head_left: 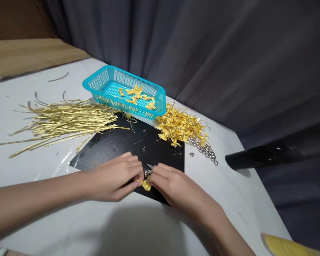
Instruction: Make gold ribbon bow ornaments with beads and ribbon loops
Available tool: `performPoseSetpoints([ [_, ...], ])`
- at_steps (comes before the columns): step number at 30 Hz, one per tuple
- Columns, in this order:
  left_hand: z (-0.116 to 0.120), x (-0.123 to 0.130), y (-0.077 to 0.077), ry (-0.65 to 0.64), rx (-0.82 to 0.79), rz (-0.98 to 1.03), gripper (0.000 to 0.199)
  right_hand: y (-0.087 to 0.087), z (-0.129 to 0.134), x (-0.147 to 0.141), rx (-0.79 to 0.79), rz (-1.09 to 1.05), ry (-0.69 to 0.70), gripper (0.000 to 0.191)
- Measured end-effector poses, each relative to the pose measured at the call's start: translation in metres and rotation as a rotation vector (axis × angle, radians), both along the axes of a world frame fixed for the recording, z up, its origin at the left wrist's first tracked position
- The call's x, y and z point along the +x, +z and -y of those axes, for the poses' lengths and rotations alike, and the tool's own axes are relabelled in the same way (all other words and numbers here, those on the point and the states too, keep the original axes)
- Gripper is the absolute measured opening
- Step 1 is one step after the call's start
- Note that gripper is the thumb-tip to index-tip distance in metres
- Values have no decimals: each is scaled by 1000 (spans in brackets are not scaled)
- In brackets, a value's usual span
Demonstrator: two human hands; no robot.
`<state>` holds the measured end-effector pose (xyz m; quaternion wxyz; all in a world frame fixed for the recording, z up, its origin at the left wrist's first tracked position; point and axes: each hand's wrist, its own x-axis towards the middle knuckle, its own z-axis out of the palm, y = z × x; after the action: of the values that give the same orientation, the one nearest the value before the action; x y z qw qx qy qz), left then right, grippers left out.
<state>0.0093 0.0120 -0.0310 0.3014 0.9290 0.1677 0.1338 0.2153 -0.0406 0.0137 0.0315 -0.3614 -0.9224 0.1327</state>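
Note:
Over the front part of a black mat (128,145), both hands meet at a small yellow ribbon bow (147,185). My left hand (122,176) pinches the bow's left side, its fingers closed. From the right, my right hand (170,181) grips the bow with its fingers pressed together. A small silver bead (146,173) shows between the hands, just above the bow. Scissors (149,167) are partly visible there too, mostly hidden by my right hand's fingers.
A blue basket (124,74) with yellow bows stands at the back. Gold cords (69,119) lie left, a pile of yellow bows (178,124) and silver beads (206,151) right. A black cylindrical object (245,158) is at the right edge, a yellow roll (285,245) at lower right.

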Motion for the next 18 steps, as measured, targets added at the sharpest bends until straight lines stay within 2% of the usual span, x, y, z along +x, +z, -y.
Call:
performPoseSetpoints([
  [11, 1, 0, -1, -3, -9, -25, 14, -3, 1, 0, -43, 23, 7, 15],
  [18, 1, -1, -4, 4, -6, -24, 14, 0, 1, -4, -53, 49, 28, 21],
])
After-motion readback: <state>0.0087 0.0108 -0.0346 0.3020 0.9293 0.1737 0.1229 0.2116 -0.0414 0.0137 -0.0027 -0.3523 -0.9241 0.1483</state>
